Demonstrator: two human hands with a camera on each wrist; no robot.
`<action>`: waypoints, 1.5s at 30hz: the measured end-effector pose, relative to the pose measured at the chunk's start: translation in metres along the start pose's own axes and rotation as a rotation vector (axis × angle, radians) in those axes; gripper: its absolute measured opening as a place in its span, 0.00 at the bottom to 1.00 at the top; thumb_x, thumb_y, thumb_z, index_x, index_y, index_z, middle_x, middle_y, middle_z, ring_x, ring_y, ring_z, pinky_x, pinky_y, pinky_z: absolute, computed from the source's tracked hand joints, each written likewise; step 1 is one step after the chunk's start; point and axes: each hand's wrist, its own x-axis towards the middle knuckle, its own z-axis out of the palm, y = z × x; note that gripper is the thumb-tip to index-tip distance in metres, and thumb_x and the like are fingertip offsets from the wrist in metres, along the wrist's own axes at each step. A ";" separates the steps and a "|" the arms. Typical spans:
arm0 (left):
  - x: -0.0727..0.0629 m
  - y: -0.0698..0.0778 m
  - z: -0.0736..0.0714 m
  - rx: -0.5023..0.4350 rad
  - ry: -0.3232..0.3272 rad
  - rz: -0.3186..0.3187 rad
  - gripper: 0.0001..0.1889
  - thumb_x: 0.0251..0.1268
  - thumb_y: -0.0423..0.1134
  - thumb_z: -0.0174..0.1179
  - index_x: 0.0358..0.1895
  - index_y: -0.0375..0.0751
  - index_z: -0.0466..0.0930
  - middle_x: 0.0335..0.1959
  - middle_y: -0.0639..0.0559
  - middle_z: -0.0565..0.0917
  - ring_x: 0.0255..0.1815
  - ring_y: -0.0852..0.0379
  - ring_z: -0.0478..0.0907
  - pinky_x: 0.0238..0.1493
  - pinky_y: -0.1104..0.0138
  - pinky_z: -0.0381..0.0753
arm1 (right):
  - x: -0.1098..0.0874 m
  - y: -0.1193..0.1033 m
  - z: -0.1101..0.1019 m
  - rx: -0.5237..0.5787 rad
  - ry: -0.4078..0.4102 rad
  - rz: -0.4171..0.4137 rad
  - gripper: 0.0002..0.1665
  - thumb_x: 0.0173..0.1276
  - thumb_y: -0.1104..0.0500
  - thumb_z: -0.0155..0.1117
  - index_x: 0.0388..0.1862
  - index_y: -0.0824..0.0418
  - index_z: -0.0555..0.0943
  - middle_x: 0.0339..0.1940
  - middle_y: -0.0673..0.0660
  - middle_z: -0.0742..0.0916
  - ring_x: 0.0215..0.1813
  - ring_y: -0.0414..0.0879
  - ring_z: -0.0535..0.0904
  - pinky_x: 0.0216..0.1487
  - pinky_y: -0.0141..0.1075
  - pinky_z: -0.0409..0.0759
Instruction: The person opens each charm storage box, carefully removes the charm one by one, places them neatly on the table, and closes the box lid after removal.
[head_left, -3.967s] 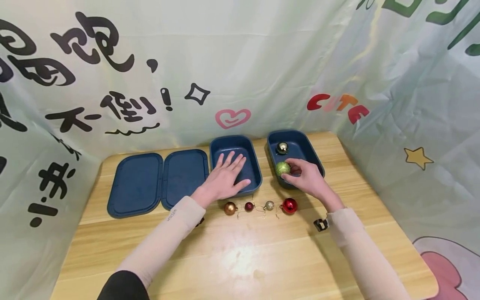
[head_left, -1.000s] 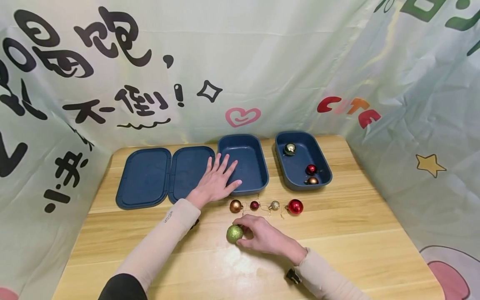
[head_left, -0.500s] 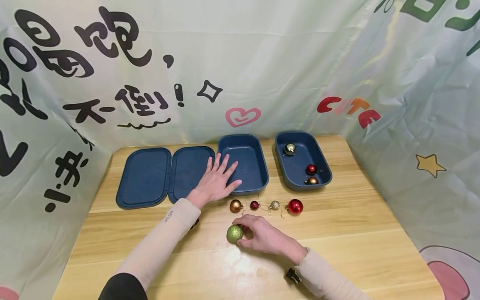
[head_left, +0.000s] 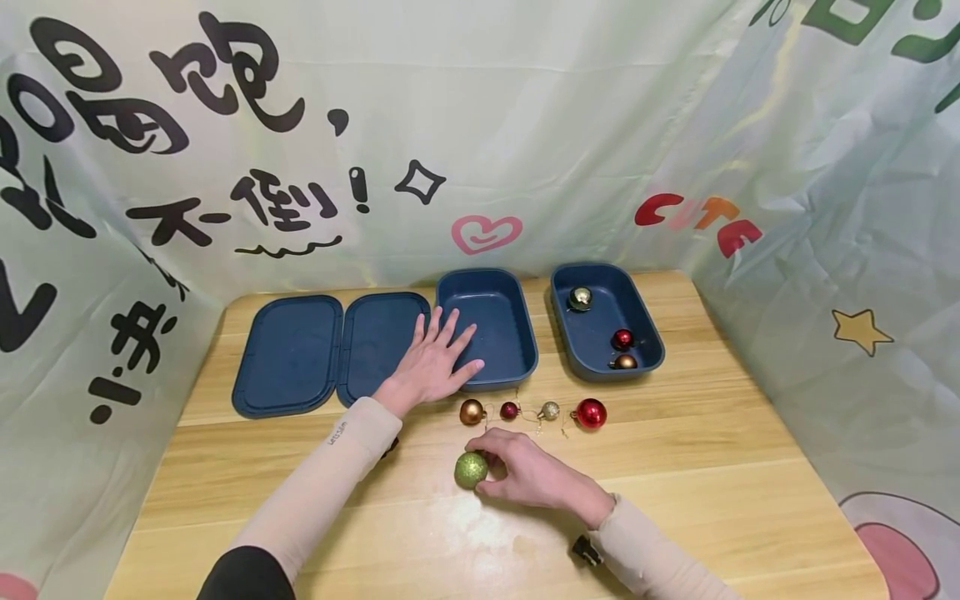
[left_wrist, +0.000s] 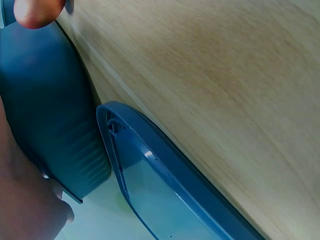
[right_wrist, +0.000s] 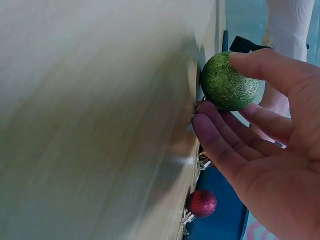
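My right hand [head_left: 536, 473] pinches a glittery green Christmas bauble [head_left: 470, 471] between thumb and fingers, low over the front of the table. The right wrist view shows the bauble [right_wrist: 227, 82] close by the wood. My left hand [head_left: 429, 365] spreads straight fingers over the left rim of a blue plastic box [head_left: 517, 317], with the thumb [left_wrist: 37, 11] at its side in the left wrist view. Behind the right hand lies a row of baubles: copper [head_left: 471, 412], small dark red [head_left: 509, 411], silver-gold glitter [head_left: 550, 410] and shiny red [head_left: 591, 413].
A second blue box [head_left: 592, 321] at right holds a gold bauble [head_left: 580, 298], a red bauble [head_left: 622, 338] and a copper bauble [head_left: 626, 361]. Two flat blue lids [head_left: 288, 357] lie side by side at left. A printed curtain [head_left: 525, 125] encloses the table's back and sides.
Since four seconds ago my right hand has carried the green bauble from over the right box to the front middle. The left hand slid slightly left across the box. The last second shows almost no motion.
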 end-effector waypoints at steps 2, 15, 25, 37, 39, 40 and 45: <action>0.000 0.000 0.000 0.003 0.000 0.000 0.42 0.80 0.72 0.36 0.87 0.54 0.52 0.89 0.37 0.45 0.89 0.33 0.33 0.85 0.37 0.31 | 0.000 0.000 0.000 -0.006 -0.003 0.000 0.30 0.60 0.61 0.81 0.61 0.64 0.83 0.47 0.52 0.87 0.45 0.42 0.83 0.51 0.31 0.85; -0.001 0.000 -0.001 0.005 -0.001 -0.002 0.41 0.80 0.72 0.36 0.87 0.55 0.51 0.89 0.37 0.45 0.89 0.33 0.34 0.86 0.38 0.31 | 0.001 0.001 0.001 -0.021 -0.009 -0.013 0.30 0.60 0.61 0.80 0.61 0.66 0.82 0.47 0.53 0.87 0.42 0.41 0.82 0.46 0.28 0.84; 0.000 0.000 0.000 0.005 -0.004 -0.002 0.42 0.80 0.73 0.35 0.87 0.55 0.51 0.89 0.37 0.45 0.89 0.33 0.34 0.86 0.38 0.31 | 0.001 -0.001 -0.001 -0.012 -0.042 0.018 0.32 0.60 0.59 0.81 0.63 0.65 0.82 0.49 0.52 0.87 0.44 0.38 0.80 0.48 0.28 0.83; -0.001 0.000 -0.001 -0.004 -0.009 -0.007 0.42 0.80 0.73 0.35 0.87 0.55 0.51 0.89 0.38 0.44 0.89 0.34 0.31 0.86 0.38 0.30 | 0.000 -0.004 -0.003 -0.010 -0.051 0.036 0.35 0.60 0.57 0.82 0.65 0.65 0.82 0.50 0.52 0.87 0.44 0.38 0.80 0.48 0.29 0.83; -0.001 0.000 -0.001 -0.003 -0.009 -0.005 0.42 0.80 0.73 0.35 0.87 0.55 0.50 0.89 0.37 0.44 0.89 0.34 0.31 0.86 0.38 0.30 | 0.000 -0.005 -0.004 -0.013 -0.054 0.047 0.35 0.60 0.55 0.82 0.65 0.64 0.82 0.51 0.51 0.87 0.45 0.38 0.80 0.49 0.29 0.84; -0.001 0.000 -0.001 -0.002 -0.008 -0.004 0.42 0.80 0.73 0.35 0.87 0.55 0.50 0.89 0.37 0.45 0.89 0.34 0.31 0.86 0.38 0.30 | 0.000 -0.005 -0.004 -0.017 -0.056 0.051 0.35 0.60 0.55 0.82 0.65 0.64 0.82 0.51 0.51 0.87 0.46 0.38 0.80 0.50 0.28 0.83; -0.001 0.000 -0.001 0.001 -0.014 -0.005 0.42 0.80 0.73 0.35 0.88 0.55 0.49 0.89 0.37 0.44 0.89 0.34 0.31 0.85 0.38 0.30 | -0.001 -0.007 -0.007 -0.030 -0.066 0.069 0.36 0.61 0.54 0.82 0.66 0.64 0.81 0.55 0.53 0.87 0.50 0.39 0.82 0.55 0.30 0.84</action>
